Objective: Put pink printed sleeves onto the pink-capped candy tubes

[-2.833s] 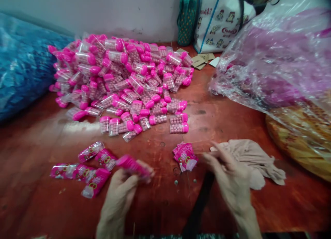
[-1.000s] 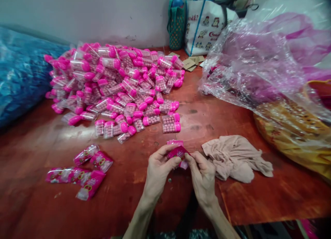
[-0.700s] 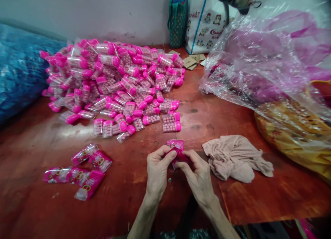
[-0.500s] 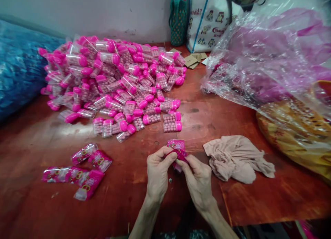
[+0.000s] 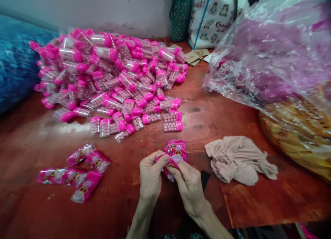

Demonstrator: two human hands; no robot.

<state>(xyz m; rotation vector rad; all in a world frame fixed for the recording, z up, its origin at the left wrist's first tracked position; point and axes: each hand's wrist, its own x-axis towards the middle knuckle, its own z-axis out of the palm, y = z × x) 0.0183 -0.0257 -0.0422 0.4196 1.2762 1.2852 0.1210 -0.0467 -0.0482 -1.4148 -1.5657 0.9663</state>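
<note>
Between my two hands is a small pink printed plastic sleeve [image 5: 168, 165]. My left hand [image 5: 150, 178] pinches its left side between thumb and fingers. The fingers of my right hand [image 5: 190, 185] are closed on its right side, partly covering it. Just beyond my fingertips, more flat pink printed sleeves [image 5: 178, 147] lie on the table, partly hidden by my hands. To the left, several pink printed packs [image 5: 74, 175] with clear ends lie in a loose group. Farther back is a large heap of clear bottles [image 5: 113, 80] with pink caps and pink balls inside.
A crumpled beige cloth [image 5: 240, 159] lies right of my hands on the red-brown table [image 5: 124, 208]. Clear and pink plastic sheeting [image 5: 271, 56] covers the back right, above a yellow bag [image 5: 292, 139]. A blue bag [image 5: 20, 63] bulges at left. A white printed bag [image 5: 209, 22] stands by the wall.
My hands have shifted slightly left with the pink sleeve, which is turned and shows more of its surface. More of the flat sleeves behind it is visible. The view has shifted a little.
</note>
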